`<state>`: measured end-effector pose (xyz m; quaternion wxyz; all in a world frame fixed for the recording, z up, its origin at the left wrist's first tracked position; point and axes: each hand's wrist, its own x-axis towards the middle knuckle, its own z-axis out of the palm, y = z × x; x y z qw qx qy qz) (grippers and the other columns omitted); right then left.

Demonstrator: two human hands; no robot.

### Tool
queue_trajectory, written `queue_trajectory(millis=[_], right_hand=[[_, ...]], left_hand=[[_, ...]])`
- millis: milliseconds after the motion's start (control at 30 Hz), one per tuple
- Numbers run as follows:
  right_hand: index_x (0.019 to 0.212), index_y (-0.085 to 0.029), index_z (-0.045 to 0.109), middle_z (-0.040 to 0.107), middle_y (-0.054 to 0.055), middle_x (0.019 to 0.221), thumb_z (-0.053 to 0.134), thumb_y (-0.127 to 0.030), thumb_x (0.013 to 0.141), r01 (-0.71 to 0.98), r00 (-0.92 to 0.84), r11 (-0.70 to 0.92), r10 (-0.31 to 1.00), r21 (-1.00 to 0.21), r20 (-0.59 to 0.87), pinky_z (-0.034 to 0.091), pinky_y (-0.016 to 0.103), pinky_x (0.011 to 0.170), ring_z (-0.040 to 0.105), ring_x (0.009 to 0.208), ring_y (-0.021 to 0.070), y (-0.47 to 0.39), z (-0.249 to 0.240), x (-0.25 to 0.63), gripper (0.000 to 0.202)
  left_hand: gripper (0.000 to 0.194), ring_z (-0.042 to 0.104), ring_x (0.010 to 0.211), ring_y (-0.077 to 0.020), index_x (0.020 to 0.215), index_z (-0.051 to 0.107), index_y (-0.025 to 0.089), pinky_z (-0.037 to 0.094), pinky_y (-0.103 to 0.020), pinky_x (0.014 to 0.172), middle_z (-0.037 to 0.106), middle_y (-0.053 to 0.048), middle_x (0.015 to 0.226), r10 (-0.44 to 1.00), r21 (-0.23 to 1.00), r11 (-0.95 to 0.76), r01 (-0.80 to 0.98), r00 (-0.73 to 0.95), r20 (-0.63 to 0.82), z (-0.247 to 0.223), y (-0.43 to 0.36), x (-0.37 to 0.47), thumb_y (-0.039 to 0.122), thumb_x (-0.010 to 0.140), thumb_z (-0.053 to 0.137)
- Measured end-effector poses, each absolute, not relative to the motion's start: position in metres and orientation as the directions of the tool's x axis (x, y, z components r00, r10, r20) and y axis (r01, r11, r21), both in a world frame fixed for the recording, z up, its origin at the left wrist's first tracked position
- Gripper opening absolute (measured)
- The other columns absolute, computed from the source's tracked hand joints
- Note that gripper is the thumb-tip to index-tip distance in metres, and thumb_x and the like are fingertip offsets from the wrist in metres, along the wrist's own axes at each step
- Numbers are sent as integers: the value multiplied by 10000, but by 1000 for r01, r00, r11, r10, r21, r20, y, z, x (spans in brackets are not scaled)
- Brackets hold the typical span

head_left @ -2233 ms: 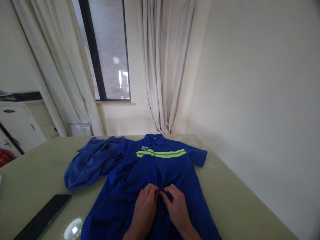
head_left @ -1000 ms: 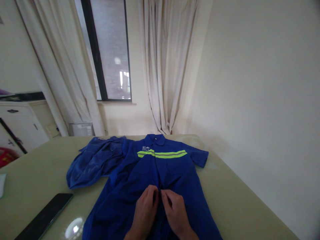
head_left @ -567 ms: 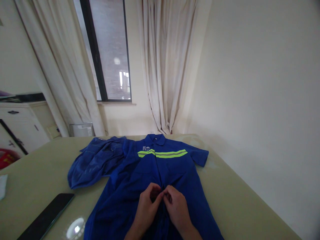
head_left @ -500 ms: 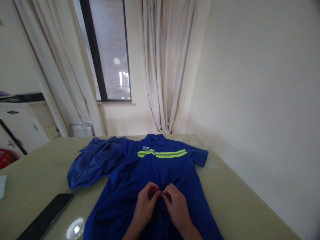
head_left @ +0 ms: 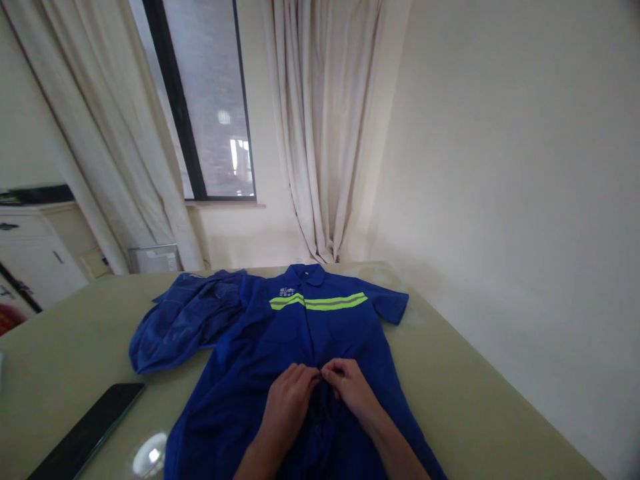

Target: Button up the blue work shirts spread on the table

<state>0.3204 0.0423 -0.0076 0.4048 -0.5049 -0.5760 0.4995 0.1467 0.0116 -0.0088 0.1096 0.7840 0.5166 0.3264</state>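
Note:
A blue short-sleeved work shirt (head_left: 340, 333) lies front up on the table, its collar at the far end. A yellow-green reflective stripe (head_left: 335, 304) crosses its chest, below a small white logo. My left hand (head_left: 290, 400) is closed, pinching the shirt's front edge near the middle. Right beside it, my right hand (head_left: 350, 387) pinches the front placket with thumb and forefinger. The fingertips of both hands almost meet. Whether a button sits between them is too small to tell.
Another blue garment (head_left: 180, 320) lies crumpled at the shirt's left. A black phone (head_left: 87, 430) rests on the greenish table (head_left: 480, 413) at the near left, with a bright reflection beside it. Curtains (head_left: 325, 133), a window and a wall stand behind; a white cabinet (head_left: 45, 253) is at far left.
The view has shifted slightly right. My left fingers have folded over more at the placket, and my right hand has turned a little, its fingertips still at the same spot.

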Motion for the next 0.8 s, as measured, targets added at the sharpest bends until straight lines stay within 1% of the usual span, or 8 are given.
queue_trajectory(millis=[100, 233, 333, 400, 500, 600, 667, 800], right_hand=[[875, -180, 761, 624, -22, 642, 612, -274, 796, 276, -160, 116, 984, -954, 73, 436, 227, 542, 545, 548, 131, 39, -2, 319, 193], [1021, -211, 756, 628, -7, 807, 537, -75, 691, 476, -95, 263, 964, -839, 248, 488, 235, 667, 588, 666, 140, 36, -1, 316, 418], [1107, -230, 724, 608, 0, 829, 496, -1, 683, 625, -40, 250, 956, -739, 290, 477, 238, 703, 612, 720, 152, 29, 1, 314, 533], [1200, -251, 665, 623, 27, 966, 492, 19, 722, 738, -5, 196, 958, -646, 286, 467, 238, 709, 640, 780, 156, 23, 7, 312, 575], [1294, -275, 562, 600, 62, 1159, 523, -14, 797, 866, 16, 115, 966, -486, 258, 455, 239, 680, 664, 931, 192, 16, 21, 303, 563], [1266, -279, 539, 611, 62, 1151, 533, -23, 826, 922, -47, 141, 965, -360, 258, 466, 251, 716, 629, 1074, 232, 19, 34, 291, 509], [1215, -277, 545, 614, 55, 1124, 494, 6, 837, 928, -68, 154, 965, -339, 252, 458, 246, 693, 630, 1059, 223, 25, 37, 288, 475], [1114, -258, 548, 586, 32, 1092, 424, -16, 903, 884, -16, 150, 956, -443, 292, 400, 213, 582, 661, 890, 164, 33, 27, 296, 344]], left_hand=[[266, 671, 901, -221, 970, 681, 245, 526, -361, 860, 734, -38, 936, 916, 515, -368, 774, 208, 343, -6, 15, 145, 272, 1037, 425], [372, 670, 961, -232, 1021, 677, 200, 533, -392, 889, 729, -69, 995, 927, 484, -283, 828, 108, 358, -5, 21, 140, 228, 1045, 307], [378, 599, 1247, -261, 1288, 627, 176, 467, -464, 1070, 674, -113, 1318, 883, 363, -299, 883, 112, 455, -15, 16, 139, 206, 1012, 370], [451, 506, 1389, -272, 1426, 545, 171, 408, -493, 1148, 585, -122, 1476, 870, 271, -321, 908, 169, 463, -25, 9, 140, 227, 1001, 406], [515, 448, 1449, -274, 1501, 485, 206, 378, -505, 1175, 511, -108, 1557, 871, 132, -322, 938, 239, 429, -43, -7, 143, 231, 996, 393], [582, 426, 1466, -270, 1530, 446, 287, 375, -488, 1173, 458, -65, 1598, 866, 19, -287, 958, 251, 432, -62, -25, 144, 188, 957, 419], [627, 428, 1465, -275, 1547, 412, 310, 375, -475, 1170, 430, -55, 1613, 856, -27, -272, 962, 255, 449, -75, -36, 140, 181, 935, 446], [686, 477, 1431, -290, 1555, 401, 305, 439, -453, 1112, 445, -76, 1598, 862, -52, -294, 954, 288, 417, -93, -53, 126, 190, 886, 502]])
